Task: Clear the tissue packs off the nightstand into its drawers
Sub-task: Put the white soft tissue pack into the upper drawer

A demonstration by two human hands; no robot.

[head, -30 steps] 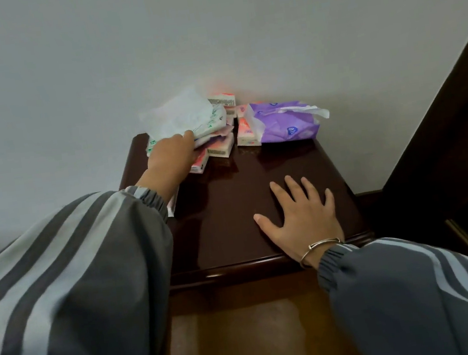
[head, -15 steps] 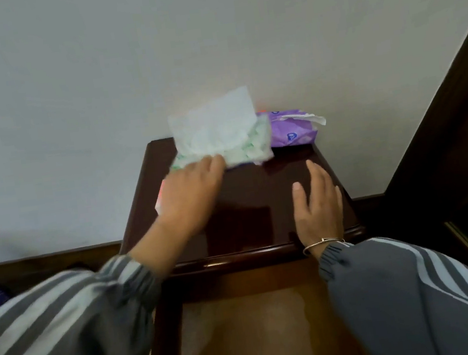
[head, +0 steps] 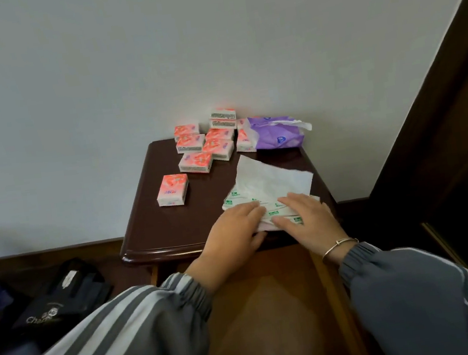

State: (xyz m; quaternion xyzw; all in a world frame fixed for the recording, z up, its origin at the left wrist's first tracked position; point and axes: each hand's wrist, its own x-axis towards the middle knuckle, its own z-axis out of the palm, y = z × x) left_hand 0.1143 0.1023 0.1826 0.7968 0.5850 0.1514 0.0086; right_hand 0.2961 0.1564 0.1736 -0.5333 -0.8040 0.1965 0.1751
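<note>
Left hand (head: 234,231) grips a green pack (head: 260,203) at the nightstand (head: 155,223) front edge, right hand (head: 306,218) flat on it, above the open drawer (head: 259,308); pink packs (head: 195,161) and purple pack (head: 276,136) lie uncleared behind.

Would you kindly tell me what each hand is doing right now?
Left hand: grips the green-and-white tissue pack, fingers on top, thumb at its front edge.
Right hand: open, fingers resting flat on the same pack.
</note>
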